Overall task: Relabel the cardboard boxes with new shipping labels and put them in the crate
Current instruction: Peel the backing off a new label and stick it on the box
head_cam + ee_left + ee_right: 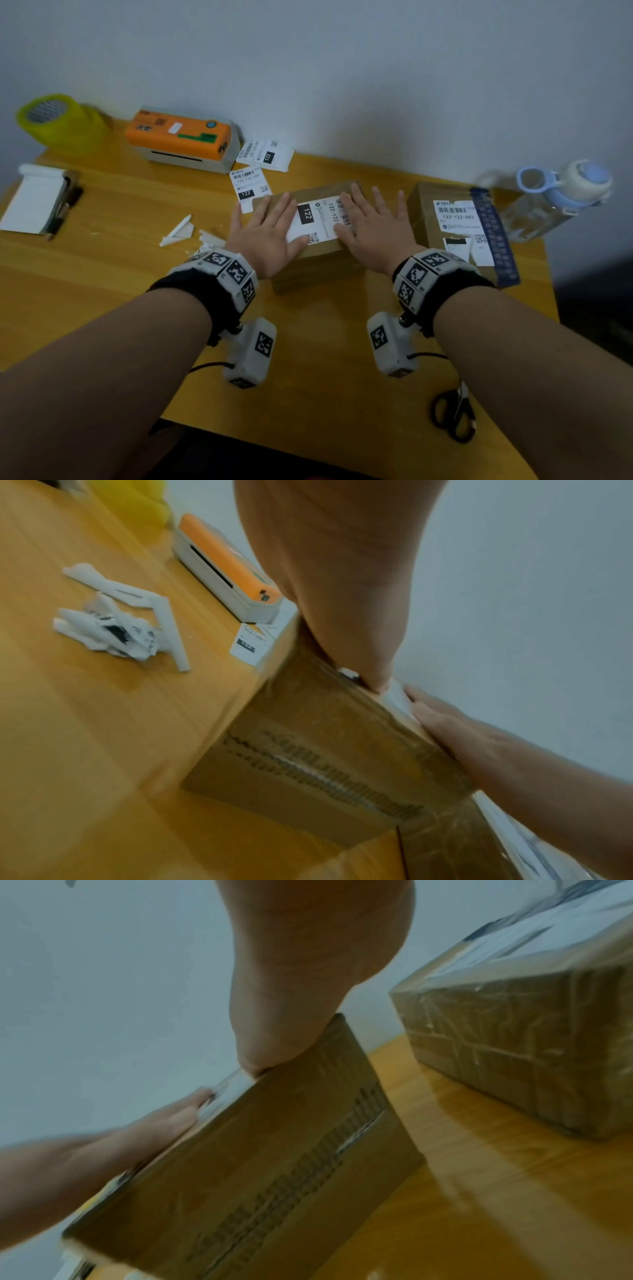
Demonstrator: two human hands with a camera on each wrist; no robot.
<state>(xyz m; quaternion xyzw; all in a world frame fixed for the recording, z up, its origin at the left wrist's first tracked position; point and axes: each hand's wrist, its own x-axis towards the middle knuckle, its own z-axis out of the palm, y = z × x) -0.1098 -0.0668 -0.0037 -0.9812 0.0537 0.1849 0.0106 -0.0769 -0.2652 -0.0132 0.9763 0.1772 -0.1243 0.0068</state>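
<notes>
While both palms lay flat, left hand (pixel 265 236) and right hand (pixel 371 228) pressed the label (pixel 318 219) onto the middle box (pixel 315 263), fingers straight, gripping nothing; second box (pixel 455 219) sat just right.

Your left hand (pixel 265 233) and right hand (pixel 371 228) lie flat, palms down, fingers straight and spread — side by side at centre, both bare forearms reaching forward, a marker-covered band on each wrist.

Dim, even indoor light, soft shadows on the orange-brown wooden table (pixel 137 274), wide-angle bending at head-view edges, both wrist views smeared with motion blur
</notes>
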